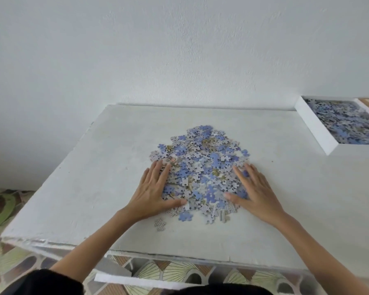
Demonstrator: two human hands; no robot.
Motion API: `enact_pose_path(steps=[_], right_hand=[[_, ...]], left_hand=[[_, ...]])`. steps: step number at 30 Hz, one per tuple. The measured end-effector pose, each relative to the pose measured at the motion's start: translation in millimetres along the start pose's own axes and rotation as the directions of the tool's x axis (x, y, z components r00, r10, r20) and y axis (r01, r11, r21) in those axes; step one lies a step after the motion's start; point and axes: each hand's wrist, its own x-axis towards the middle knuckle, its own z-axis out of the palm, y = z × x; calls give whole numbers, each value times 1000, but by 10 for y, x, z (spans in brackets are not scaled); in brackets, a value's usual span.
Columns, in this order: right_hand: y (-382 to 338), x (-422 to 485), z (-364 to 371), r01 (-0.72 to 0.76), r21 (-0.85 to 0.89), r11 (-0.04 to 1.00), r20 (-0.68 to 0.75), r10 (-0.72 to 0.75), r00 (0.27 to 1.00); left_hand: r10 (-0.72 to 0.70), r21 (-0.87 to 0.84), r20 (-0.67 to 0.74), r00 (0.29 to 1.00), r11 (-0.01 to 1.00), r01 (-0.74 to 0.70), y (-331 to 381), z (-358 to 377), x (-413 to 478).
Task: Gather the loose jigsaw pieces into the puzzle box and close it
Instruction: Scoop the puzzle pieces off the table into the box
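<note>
Both of your hands lie palm down on the white tabletop (73,167), one on each side of the heap of loose jigsaw pieces (200,158). Your left hand (153,188) is flat and open, with its fingers straight and close together. The fingertips rest on the left side of the heap, and the thumb is stretched inward along the heap's near side. Your right hand (257,188) mirrors it: the fingers are straight and slightly spread over the right side of the heap, and the thumb points in toward the left thumb. Neither hand has hold of anything, since no finger curls round or pinches a piece. They only touch and bracket the heap.

The heap sits about midway across the tabletop, between the near and far edges. It is a mix of blue faces and grey patterned backs. Two pieces lie apart from it toward the near edge, a patterned-back piece (160,224) just below your left wrist and a blue piece (185,216) beside it.

The puzzle box (315,126) stands at the far right corner of the tabletop, well apart from the heap. It is set askew and open, and it has many pieces inside already. Its right part is cut off by the picture's edge.

A dark sleeve (51,282) shows at the bottom.
</note>
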Motion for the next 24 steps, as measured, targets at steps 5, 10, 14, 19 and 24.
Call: enact_pose_path(steps=[5, 10, 14, 19, 24], right_hand=[[-62, -130, -21, 14, 120, 993, -47, -9, 999], [-224, -335, 72, 133, -97, 986, 37, -130, 991], [-269, -201, 93, 99, -99, 990, 14, -98, 995], [-295, -106, 120, 44, -75, 996, -35, -47, 998], [-140, -22, -1, 28, 61, 998, -19, -27, 999]], left_hand=[[254, -70, 97, 962, 966, -248, -42, -119, -50], [402, -56, 229, 886, 915, -400, -42, -201, -124], [392, -7, 99, 915, 919, -393, 26, -104, 17], [287, 38, -54, 957, 958, -285, 198, -1, 146], [236, 42, -137, 962, 972, -232, 204, 9, 173]])
